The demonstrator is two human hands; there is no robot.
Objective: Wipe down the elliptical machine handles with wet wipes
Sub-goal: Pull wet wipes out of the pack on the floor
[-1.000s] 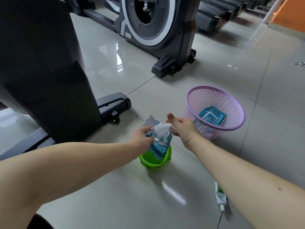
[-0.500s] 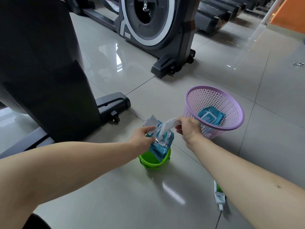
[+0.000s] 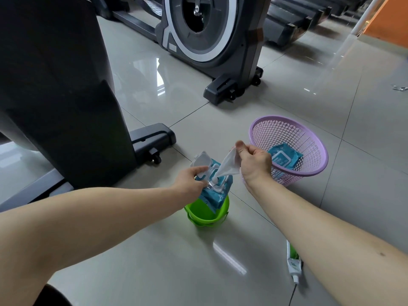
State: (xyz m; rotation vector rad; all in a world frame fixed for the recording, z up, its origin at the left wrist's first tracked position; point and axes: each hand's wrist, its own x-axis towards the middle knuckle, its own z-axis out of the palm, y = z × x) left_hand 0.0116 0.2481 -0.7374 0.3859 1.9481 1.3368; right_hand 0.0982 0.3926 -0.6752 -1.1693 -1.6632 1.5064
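A blue pack of wet wipes (image 3: pixel 217 192) stands in a small green bucket (image 3: pixel 206 214) on the floor, its white flip lid (image 3: pixel 202 161) open. My left hand (image 3: pixel 192 178) holds the pack at the lid. My right hand (image 3: pixel 254 163) pinches a white wet wipe (image 3: pixel 228 165) that stretches up from the pack's opening. The dark body of the elliptical machine (image 3: pixel 57 85) stands at the left; its handles are out of view.
A purple mesh basket (image 3: pixel 309 171) with a second blue wipe pack (image 3: pixel 284 159) stands at the right. A white and green tube (image 3: pixel 293 266) lies on the tiles near my right forearm. Another machine with a round flywheel (image 3: pixel 212 38) stands behind.
My right hand has drawn the wipe up and to the right out of the pack, so it now stretches longer. My left hand kept hold of the pack.
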